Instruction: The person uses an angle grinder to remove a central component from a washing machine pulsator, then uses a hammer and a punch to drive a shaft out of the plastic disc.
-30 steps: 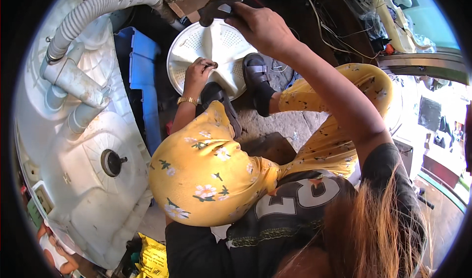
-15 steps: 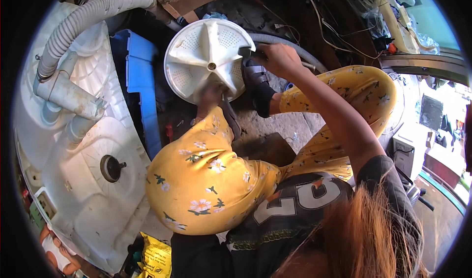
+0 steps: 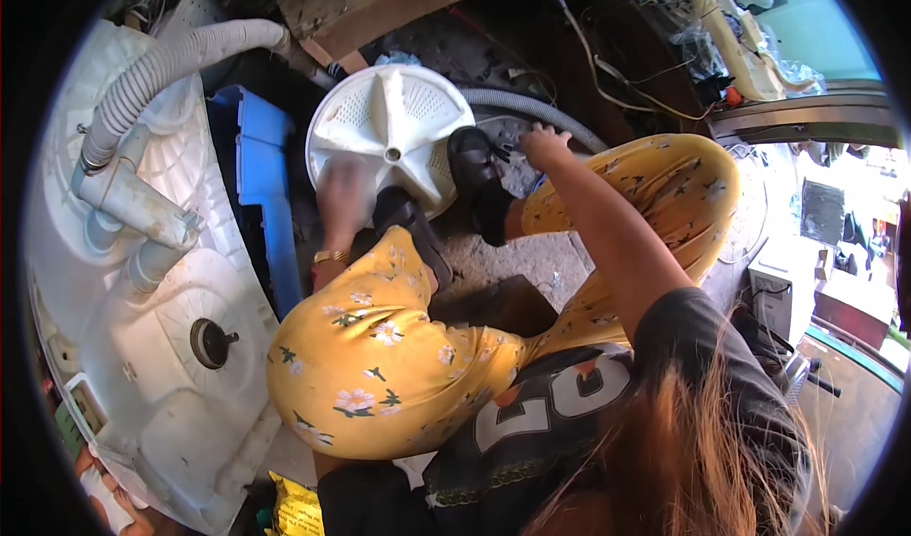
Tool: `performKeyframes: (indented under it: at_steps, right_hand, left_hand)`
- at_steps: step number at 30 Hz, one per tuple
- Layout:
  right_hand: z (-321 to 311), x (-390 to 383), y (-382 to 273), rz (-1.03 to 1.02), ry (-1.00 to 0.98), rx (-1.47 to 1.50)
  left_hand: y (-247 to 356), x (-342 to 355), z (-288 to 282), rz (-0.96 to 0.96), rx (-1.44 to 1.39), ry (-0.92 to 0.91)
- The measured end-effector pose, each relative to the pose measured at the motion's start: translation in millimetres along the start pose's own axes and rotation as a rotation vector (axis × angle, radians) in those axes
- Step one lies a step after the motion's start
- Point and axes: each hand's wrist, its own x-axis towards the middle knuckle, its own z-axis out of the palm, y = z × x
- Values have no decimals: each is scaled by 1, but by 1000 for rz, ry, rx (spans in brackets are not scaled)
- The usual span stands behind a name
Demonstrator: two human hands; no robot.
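Left hand [image 3: 342, 193], blurred in motion, is pressing on the lower left rim of the white ribbed disc [image 3: 391, 138]; whether its fingers are closing around the rim cannot be told. Right hand [image 3: 544, 145], which half a second earlier was gripping the disc's right edge, is now lying released and spread just right of the disc, beyond the black sandal [image 3: 477, 180]. Disc is resting low and tilted beside the blue panel [image 3: 270, 171], so support is passing to one hand.
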Motion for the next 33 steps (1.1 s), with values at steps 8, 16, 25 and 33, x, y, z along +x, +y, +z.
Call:
performKeyframes:
  at_steps: [8,16,25,33]
  right_hand:
    - [-157,-64,-38,-802,38,868]
    - [-278,-148,52,-903,501,933]
    - [-10,-143,228,-222,266,455]
    - [87,-86,140,59,106,407]
  left_hand:
    - [176,104,-37,-35,-176,-587]
    - [343,132,-27,6,-460,-729]
    - [124,140,-28,-231,76,-369]
    - [-99,48,-32,-765,348,411]
